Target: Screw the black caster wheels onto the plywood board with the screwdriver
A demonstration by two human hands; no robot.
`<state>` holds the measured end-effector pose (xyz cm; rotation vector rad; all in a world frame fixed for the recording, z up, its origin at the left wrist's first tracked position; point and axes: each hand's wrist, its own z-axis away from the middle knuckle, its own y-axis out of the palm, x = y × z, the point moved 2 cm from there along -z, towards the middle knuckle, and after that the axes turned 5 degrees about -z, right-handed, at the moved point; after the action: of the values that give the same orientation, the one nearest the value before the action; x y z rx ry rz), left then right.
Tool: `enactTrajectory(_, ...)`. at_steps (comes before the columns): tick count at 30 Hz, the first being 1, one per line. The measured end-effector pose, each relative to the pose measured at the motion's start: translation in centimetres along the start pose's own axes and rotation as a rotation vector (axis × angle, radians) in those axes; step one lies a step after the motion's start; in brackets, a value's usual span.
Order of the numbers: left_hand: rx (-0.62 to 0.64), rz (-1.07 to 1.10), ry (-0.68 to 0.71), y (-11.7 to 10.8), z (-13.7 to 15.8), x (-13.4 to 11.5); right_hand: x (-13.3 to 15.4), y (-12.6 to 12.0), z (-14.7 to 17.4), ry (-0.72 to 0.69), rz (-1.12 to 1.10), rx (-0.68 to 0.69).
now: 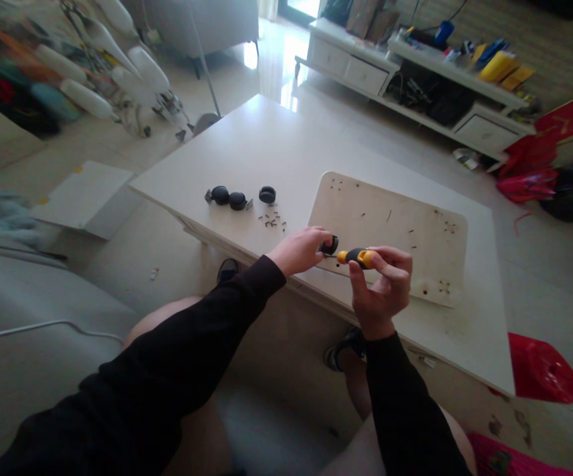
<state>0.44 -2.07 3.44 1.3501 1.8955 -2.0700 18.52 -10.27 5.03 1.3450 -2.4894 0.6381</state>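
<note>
My right hand (pixel 383 281) grips a yellow and black screwdriver (pixel 358 257), its shaft pointing left at a black caster wheel (pixel 330 246). That caster sits at the near left corner of a pale wooden board (pixel 366 205). Closed around the caster's side is my left hand (pixel 302 251); its fingertips partly hide the caster and the screwdriver's tip. Clusters of small holes mark the board's other corners, and a few screws (pixel 414 247) lie on its face. Left of the board are another caster (pixel 267 194), a pair of casters (pixel 229 198) and several loose screws (pixel 271 222).
The white table (pixel 257 139) carries all of this; its near edge runs just below my wrists. A white box (pixel 85 198) stands on the floor to the left. Beyond the table is a cluttered low cabinet (pixel 356 69). Red bags (pixel 539 370) lie at the right.
</note>
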Motion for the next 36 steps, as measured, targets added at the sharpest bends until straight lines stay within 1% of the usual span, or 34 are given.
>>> enactTrajectory(3, -0.004, 0.000, 0.001, -0.1, 0.0, -0.1, 0.3, 0.1, -0.1, 0.010, -0.109, 0.078)
enactTrajectory(5, -0.004, -0.001, 0.002, -0.1, 0.0, -0.1, 0.4, 0.1, -0.2, 0.008, -0.147, 0.092)
enactTrajectory(10, 0.008, -0.008, -0.005, -0.2, 0.0, -0.2, 0.1, 0.1, -0.5, 0.014, -0.057, 0.028)
enactTrajectory(13, 0.008, 0.000, -0.013, -0.3, 0.0, -0.2, -0.1, 0.2, -0.5, 0.038, -0.033, 0.028)
enactTrajectory(16, 0.004, 0.005, -0.012, -0.3, 0.1, -0.2, -0.1, 0.2, -0.2, 0.031, -0.039, 0.035)
enactTrajectory(18, 0.006, 0.002, -0.011, -0.3, 0.1, -0.2, -0.1, 0.0, -0.3, 0.016, -0.074, -0.006)
enactTrajectory(21, 0.012, 0.002, -0.010, -0.3, 0.0, -0.2, 0.0, -0.6, -1.0, 0.019, -0.156, -0.119)
enactTrajectory(24, 0.002, 0.012, -0.005, -0.3, 0.0, -0.1, -0.3, -1.5, -1.9, 0.042, -0.180, -0.219)
enactTrajectory(26, -0.006, 0.022, 0.000, -0.2, 0.0, 0.0, -0.7, -2.1, -2.2, 0.091, -0.151, -0.290)
enactTrajectory(30, -0.017, 0.071, 0.007, -0.1, -0.2, 0.2, -1.6, -3.1, -2.2, 0.256, -0.062, -0.427)
enactTrajectory(32, -0.021, 0.085, 0.018, 0.0, -0.3, 0.3, -1.8, -3.3, -2.0, 0.320, -0.039, -0.453)
enactTrajectory(36, -0.040, 0.069, 0.037, 0.0, -0.2, 0.2, -2.0, -3.3, -1.7, 0.403, -0.018, -0.442)
